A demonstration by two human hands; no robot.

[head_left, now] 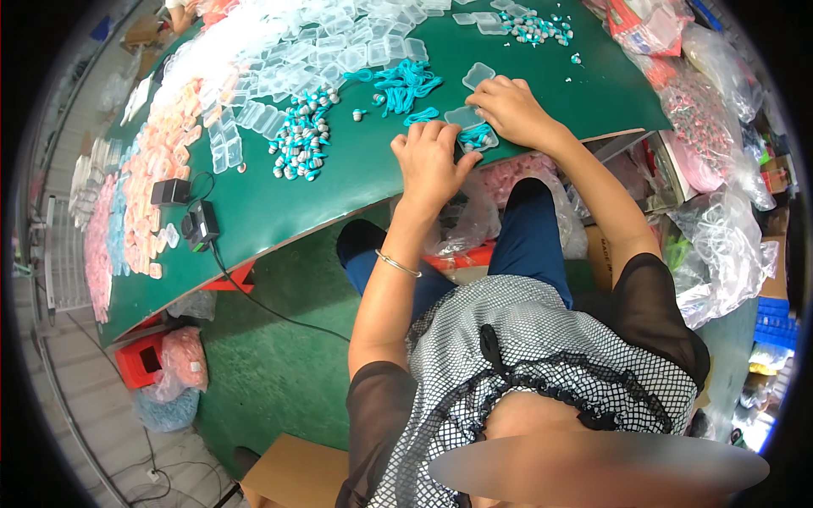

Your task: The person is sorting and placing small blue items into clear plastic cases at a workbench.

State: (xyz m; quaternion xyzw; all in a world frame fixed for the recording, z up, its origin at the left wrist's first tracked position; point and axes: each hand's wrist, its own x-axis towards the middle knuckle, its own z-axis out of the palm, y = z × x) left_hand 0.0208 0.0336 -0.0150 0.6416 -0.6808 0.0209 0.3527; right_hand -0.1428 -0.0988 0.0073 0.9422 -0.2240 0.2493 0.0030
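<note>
Close to the near table edge, a small clear plastic box (489,144) with teal cord (475,135) inside sits between my hands. My left hand (429,161) is curled at its left side, thumb and fingertips against it. From the right, my right hand (515,110) has bent fingers on the raised clear lid (460,116). Part of the box is hidden by the hands. Just beyond lies a separate clear piece (479,75). A bundle of looped teal cords (406,86) is left of it, beside a pile of small grey-and-teal striped pieces (300,140).
Clear plastic boxes (339,51) are heaped at the back of the green table (288,207). Peach pieces (169,144) spread along the left, near a black adapter (201,222) with a cable. More striped pieces (539,30) lie far right. Plastic bags (703,110) crowd the right side.
</note>
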